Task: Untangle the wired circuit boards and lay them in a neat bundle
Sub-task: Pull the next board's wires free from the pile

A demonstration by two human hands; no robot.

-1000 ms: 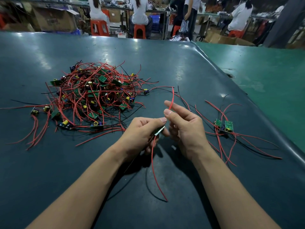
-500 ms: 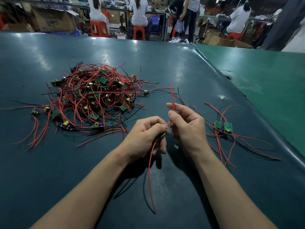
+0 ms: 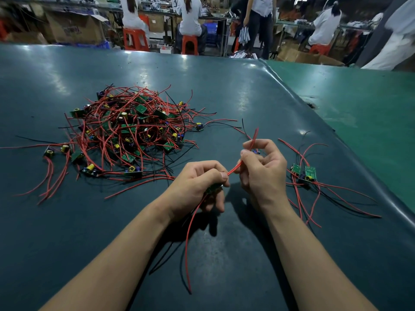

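Observation:
A tangled pile of small green circuit boards with red and black wires lies on the dark table at centre left. My left hand grips one small green board, and a long red wire hangs from it toward me. My right hand pinches that board's two red wires and holds them up and away from the left hand. A small sorted bundle of boards lies to the right of my right hand, its wires trailing right.
The dark teal table meets a lighter green table at a raised seam on the right. Loose boards and wires stray left of the pile. People sit and stand at benches beyond the far edge.
My right hand has slid farther along the red wires, pulling them straight, while my left hand curled tighter around the board. The hanging wire swung slightly.

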